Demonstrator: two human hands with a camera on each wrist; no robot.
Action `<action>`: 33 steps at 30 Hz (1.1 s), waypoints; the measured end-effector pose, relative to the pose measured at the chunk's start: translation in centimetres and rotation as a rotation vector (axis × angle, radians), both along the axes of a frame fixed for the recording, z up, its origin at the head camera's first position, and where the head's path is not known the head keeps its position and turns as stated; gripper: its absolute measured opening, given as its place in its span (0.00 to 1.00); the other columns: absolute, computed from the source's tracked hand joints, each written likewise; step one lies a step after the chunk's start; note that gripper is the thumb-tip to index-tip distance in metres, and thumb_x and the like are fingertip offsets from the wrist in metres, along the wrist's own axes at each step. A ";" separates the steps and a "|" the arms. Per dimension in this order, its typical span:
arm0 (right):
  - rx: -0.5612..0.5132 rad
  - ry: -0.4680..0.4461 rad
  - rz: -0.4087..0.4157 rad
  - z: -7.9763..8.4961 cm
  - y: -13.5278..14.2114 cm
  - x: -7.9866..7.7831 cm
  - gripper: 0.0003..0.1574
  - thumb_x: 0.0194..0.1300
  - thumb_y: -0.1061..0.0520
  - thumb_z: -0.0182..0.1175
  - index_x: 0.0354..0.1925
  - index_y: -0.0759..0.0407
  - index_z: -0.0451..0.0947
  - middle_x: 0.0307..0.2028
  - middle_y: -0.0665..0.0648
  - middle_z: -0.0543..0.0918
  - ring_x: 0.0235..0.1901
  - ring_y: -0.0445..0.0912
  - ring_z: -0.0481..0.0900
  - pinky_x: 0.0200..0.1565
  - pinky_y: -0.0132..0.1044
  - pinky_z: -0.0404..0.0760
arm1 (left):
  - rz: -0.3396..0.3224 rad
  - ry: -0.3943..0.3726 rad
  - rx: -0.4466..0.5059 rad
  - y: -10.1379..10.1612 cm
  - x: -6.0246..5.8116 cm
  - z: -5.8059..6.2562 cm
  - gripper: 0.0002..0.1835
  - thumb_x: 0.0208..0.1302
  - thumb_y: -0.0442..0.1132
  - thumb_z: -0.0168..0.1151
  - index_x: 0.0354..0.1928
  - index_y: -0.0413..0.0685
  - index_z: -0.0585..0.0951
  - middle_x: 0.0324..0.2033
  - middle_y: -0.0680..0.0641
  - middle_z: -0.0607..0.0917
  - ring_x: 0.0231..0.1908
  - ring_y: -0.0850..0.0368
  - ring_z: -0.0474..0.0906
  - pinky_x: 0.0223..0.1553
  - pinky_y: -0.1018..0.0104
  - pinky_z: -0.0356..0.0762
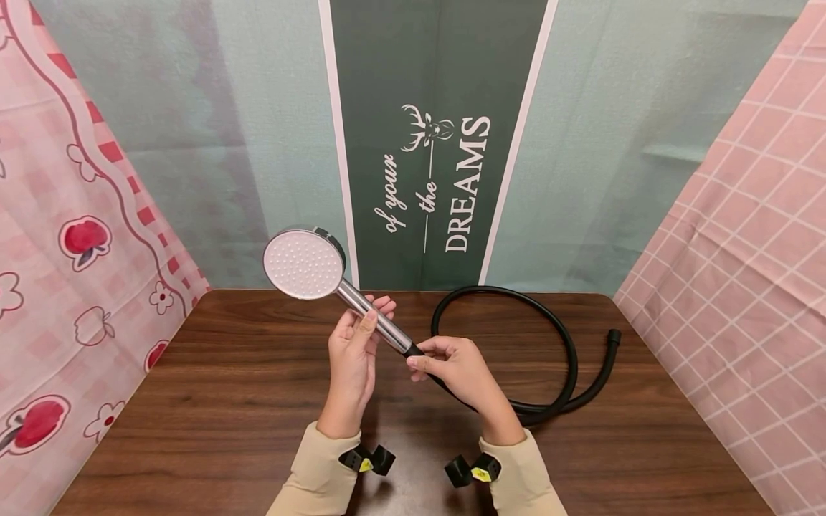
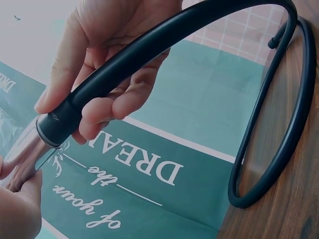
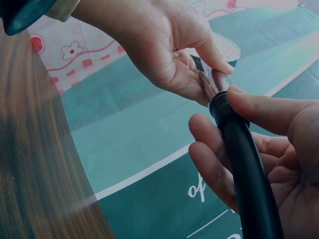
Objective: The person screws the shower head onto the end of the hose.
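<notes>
A shower head point(image 1: 303, 264) with a round white nozzle face and a chrome handle is held above the table, its face toward the upper left. My left hand point(image 1: 353, 351) grips the chrome handle, thumb on top. At the handle's lower end my right hand point(image 1: 457, 365) pinches the black hose connector point(image 2: 61, 123) between thumb and fingers. The connector sits against the end of the handle; whether it is fully seated I cannot tell. From there the black hose point(image 1: 571, 358) runs down and loops on the table. In the right wrist view the nozzle face is partly hidden by my left hand.
The hose's other end point(image 1: 614, 337) points up at the right of the wooden table point(image 1: 213, 401). Behind hangs a green cloth point(image 1: 413, 64) with lettering. Pink patterned cloths flank the table, one with apples point(image 1: 84, 236), one with a grid point(image 1: 742, 236).
</notes>
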State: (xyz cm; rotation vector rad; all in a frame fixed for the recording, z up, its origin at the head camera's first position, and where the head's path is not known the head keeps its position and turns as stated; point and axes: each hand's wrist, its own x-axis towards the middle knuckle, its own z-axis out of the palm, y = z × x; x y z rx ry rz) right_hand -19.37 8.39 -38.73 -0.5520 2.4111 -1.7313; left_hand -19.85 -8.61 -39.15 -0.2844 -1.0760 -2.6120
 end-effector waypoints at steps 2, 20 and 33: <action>0.006 0.001 0.003 0.0 0.0 0.0 0.17 0.63 0.55 0.69 0.43 0.67 0.84 0.32 0.65 0.89 0.30 0.46 0.89 0.41 0.29 0.88 | 0.000 0.005 0.000 0.0 0.0 0.0 0.09 0.72 0.29 0.53 0.51 0.39 0.75 0.43 0.48 0.89 0.46 0.57 0.87 0.56 0.65 0.84; 0.077 0.141 -0.117 0.4 -0.6 0.6 0.17 0.55 0.53 0.75 0.41 0.59 0.86 0.31 0.57 0.87 0.27 0.40 0.78 0.29 0.27 0.79 | 0.001 -0.013 0.027 -0.3 0.0 0.2 0.10 0.72 0.28 0.52 0.53 0.36 0.73 0.43 0.47 0.89 0.46 0.57 0.87 0.56 0.64 0.84; -0.023 0.029 -0.108 0.1 -0.6 0.4 0.17 0.55 0.56 0.75 0.41 0.64 0.85 0.31 0.62 0.90 0.29 0.43 0.88 0.38 0.41 0.90 | -0.011 -0.027 0.028 -0.3 0.0 0.2 0.09 0.73 0.27 0.51 0.51 0.39 0.74 0.43 0.48 0.89 0.46 0.57 0.87 0.55 0.65 0.84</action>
